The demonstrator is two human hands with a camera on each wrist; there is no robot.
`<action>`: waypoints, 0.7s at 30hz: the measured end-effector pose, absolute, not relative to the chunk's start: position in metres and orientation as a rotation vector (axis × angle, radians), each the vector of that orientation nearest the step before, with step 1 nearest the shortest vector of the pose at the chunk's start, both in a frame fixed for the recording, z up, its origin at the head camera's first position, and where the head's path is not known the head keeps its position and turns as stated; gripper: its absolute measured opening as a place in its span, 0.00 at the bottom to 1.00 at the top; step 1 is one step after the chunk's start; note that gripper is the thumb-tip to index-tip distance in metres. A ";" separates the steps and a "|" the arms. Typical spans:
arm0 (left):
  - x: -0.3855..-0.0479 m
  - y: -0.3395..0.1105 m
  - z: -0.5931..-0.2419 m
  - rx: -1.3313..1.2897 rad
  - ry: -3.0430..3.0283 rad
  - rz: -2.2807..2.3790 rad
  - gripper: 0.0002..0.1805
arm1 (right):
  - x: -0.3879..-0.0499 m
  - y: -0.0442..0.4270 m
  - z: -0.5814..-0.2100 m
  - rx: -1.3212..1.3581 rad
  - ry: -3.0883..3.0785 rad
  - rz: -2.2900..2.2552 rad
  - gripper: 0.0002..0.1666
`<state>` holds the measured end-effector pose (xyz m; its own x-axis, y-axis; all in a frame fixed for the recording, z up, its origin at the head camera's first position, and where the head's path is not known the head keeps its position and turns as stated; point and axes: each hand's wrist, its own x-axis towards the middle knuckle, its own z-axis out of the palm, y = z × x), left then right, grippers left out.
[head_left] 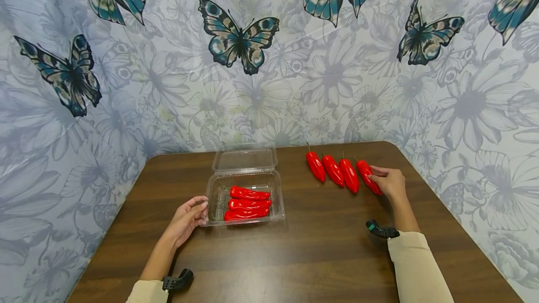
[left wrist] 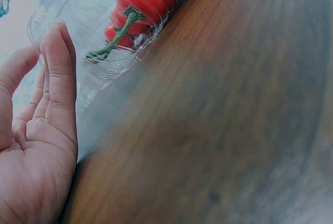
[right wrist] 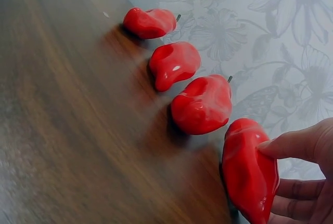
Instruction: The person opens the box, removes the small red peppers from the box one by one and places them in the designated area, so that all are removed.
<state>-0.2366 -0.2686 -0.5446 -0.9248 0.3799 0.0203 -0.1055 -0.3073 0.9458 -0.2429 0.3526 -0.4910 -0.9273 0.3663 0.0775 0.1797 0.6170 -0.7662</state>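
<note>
At the left, my left hand (head_left: 188, 219) pinches the left rim of a clear plastic clamshell container (head_left: 275, 218) between thumb and fingers. Its lid (head_left: 245, 159) lies folded back toward the wall. Inside, three red peppers (head_left: 248, 204) are stacked side by side, and a green stem (left wrist: 117, 39) shows in the left wrist view. On the right, my right hand (head_left: 390, 184) grips the rightmost red pepper (right wrist: 248, 167), thumb on one side and fingers on the other. Three more red peppers (head_left: 332, 171) lie in a row just left of it.
Everything stands on a brown wood-grain table (head_left: 269, 265). Right behind its far edge rises a wall covering (head_left: 252, 106) with flowers and butterflies. Each wrist carries a black strap device (head_left: 382, 229).
</note>
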 end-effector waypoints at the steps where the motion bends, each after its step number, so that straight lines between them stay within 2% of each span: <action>1: -0.237 -0.269 -0.545 0.347 1.632 2.295 0.09 | -0.243 0.352 -0.491 -0.448 -2.620 1.194 0.24; 21: -0.237 -0.269 -0.546 0.349 1.645 2.289 0.09 | -0.244 0.358 -0.491 -0.472 -2.585 1.252 0.25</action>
<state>-0.2372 -0.2692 -0.5464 -0.9254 0.3785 0.0214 -0.1004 -0.2991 0.9489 -0.2438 0.3577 -0.4912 -0.9216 0.3825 0.0657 0.1856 0.5832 -0.7908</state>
